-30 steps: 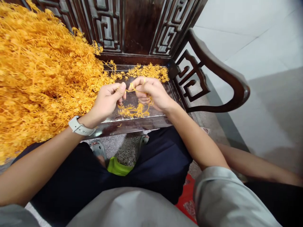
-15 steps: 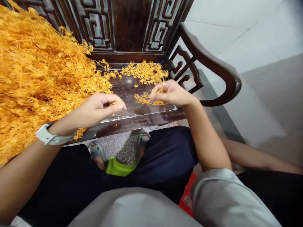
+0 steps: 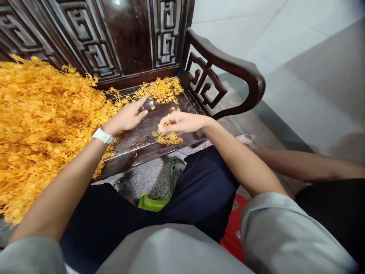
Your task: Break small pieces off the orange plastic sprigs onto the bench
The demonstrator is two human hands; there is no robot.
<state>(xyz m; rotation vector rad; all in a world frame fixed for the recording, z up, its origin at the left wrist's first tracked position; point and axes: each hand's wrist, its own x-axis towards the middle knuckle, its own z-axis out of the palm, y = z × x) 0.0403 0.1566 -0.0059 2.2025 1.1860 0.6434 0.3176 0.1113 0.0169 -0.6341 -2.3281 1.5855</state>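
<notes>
My left hand [image 3: 129, 114] reaches over the dark wooden bench seat [image 3: 139, 134] with its fingers stretched out, near the edge of a big heap of orange-yellow plastic sprigs [image 3: 42, 125]. A white watch sits on that wrist. My right hand [image 3: 179, 122] is pinched on a small bunch of sprigs [image 3: 167, 136] that hangs down to the seat. A smaller scatter of loose sprigs [image 3: 159, 90] lies at the back of the seat, just past my left fingertips.
The carved bench back [image 3: 114, 42] and curved armrest [image 3: 228, 72] bound the seat. Pale floor tiles lie to the right. Another person's arm [image 3: 308, 167] rests at right. My knees, sandals, something green and something red are below.
My hands have parted: the left let go and reached forward toward the back scatter with fingers out. The right lowered its bunch to the seat. The view swung left.
</notes>
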